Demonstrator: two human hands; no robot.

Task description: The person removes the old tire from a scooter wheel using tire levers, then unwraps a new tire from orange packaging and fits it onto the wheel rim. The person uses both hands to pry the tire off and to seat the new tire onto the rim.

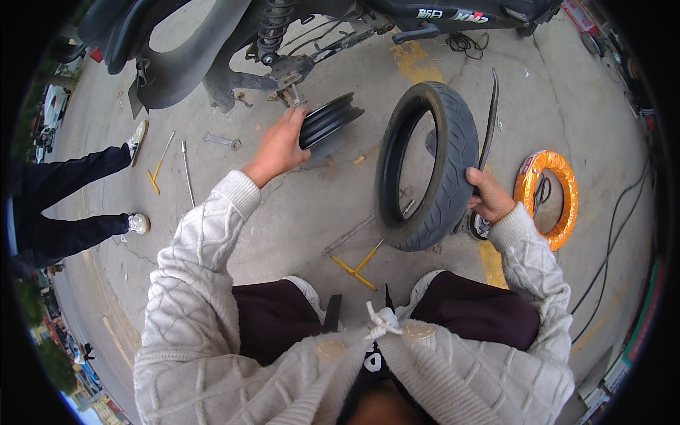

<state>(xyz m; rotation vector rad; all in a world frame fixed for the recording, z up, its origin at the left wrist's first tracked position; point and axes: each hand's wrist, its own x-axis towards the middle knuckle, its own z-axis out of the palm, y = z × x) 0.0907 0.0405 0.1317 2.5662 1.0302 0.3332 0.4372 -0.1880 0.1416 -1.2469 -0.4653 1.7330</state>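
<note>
My left hand (282, 144) is closed round the near edge of a black wheel rim (331, 120), which is tilted and has no tyre on it. To its right, a black treaded tyre (453, 142) stands upright, apart from the rim. My right hand (490, 198) grips the tyre's right side, thumb on the tread and fingers partly hidden. A long, curved black strip (493, 106) rises behind that hand; what it is, I cannot tell. On the ground below the tyre lie a yellow-handled T-wrench (356, 273) and a metal bar (348, 234).
A raised black scooter (453, 21) with a coil spring (273, 32) spans the far side. An orange-wrapped tyre (525, 190) lies at right, near black cables (608, 258). At left are a spanner (223, 142), another yellow T-wrench (154, 180), a rod (186, 170) and another person's legs (81, 173).
</note>
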